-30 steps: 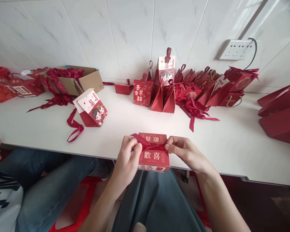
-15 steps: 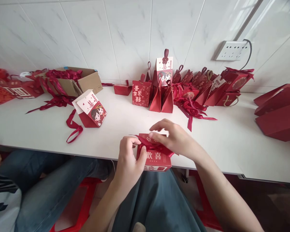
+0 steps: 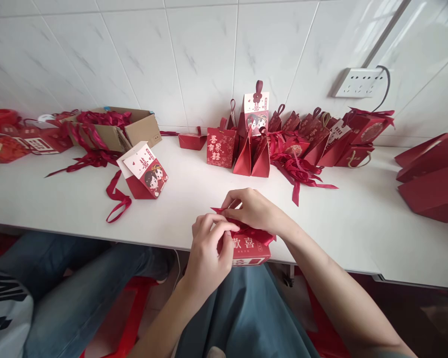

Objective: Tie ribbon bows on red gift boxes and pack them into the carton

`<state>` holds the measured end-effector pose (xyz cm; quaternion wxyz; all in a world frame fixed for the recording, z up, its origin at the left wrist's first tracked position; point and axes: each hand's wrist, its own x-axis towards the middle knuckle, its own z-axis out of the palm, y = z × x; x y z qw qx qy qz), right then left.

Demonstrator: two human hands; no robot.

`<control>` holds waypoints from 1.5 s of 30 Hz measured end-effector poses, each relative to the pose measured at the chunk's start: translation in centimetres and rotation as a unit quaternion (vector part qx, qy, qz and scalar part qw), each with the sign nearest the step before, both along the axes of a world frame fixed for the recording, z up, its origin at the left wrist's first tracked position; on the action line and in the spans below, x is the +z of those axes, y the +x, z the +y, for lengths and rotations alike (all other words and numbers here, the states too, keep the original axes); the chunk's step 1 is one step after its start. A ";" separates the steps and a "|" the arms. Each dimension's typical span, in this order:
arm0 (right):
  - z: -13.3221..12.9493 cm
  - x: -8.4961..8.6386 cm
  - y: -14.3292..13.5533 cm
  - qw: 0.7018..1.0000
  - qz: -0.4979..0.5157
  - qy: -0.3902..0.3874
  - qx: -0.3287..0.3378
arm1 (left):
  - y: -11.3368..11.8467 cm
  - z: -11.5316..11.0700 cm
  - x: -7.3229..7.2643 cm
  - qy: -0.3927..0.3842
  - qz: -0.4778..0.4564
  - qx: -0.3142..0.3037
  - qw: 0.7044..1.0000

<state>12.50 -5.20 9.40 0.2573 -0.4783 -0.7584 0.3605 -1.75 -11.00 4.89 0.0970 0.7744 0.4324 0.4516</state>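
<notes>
A red gift box (image 3: 248,253) with white lettering lies at the front edge of the table, close to my lap. Dark red ribbon (image 3: 256,233) runs in a bow across its top. My left hand (image 3: 212,248) is at the box's left side, its thumb and fingers closed on the ribbon. From behind and above, my right hand (image 3: 252,211) pinches the ribbon near its far left end. Both hands cover the left part of the box and the ribbon's middle, so the knot itself is hidden.
On the white table (image 3: 164,223) a tilted white-and-red box (image 3: 144,171) stands beside a loose ribbon loop. Behind it is a cardboard carton (image 3: 144,130) of ribbons. Red gift boxes (image 3: 221,147) line the tiled wall. A ribbon heap (image 3: 296,169) lies front right. Another person's legs (image 3: 82,288) are at left.
My right hand has come down and left onto the ribbon and now pinches it. My left fingers have moved over the bow. The view has shifted slightly.
</notes>
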 end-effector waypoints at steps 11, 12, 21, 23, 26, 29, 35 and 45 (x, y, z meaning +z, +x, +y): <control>-1.6 -2.6 5.3 0.983 0.091 0.005 -0.160 | -0.1 0.1 0.1 -0.004 0.007 -0.052 0.999; -2.2 -3.0 6.2 0.989 0.085 -0.041 -0.118 | 0.0 0.2 0.1 -0.006 0.005 -0.051 0.999; -1.6 -3.2 9.1 0.966 0.187 -0.175 -0.042 | 0.1 0.2 0.1 -0.015 0.009 -0.047 0.999; 0.3 -2.7 8.5 0.956 0.234 -0.164 -0.062 | 0.0 0.2 0.1 -0.021 0.016 -0.047 0.999; 2.9 -2.7 6.6 0.947 0.265 -0.177 -0.050 | 0.0 0.2 0.1 -0.025 0.026 -0.044 0.998; 4.8 -3.6 4.5 0.954 0.228 -0.195 -0.031 | -0.1 0.2 0.2 -0.018 0.049 -0.042 0.998; 4.8 -4.9 3.8 0.970 0.157 -0.135 -0.129 | -0.2 0.4 0.5 -0.012 0.123 -0.027 0.992; -6.8 -1.0 5.2 0.999 -0.015 -0.002 -0.041 | -0.1 0.6 0.8 -0.034 0.126 -0.015 0.991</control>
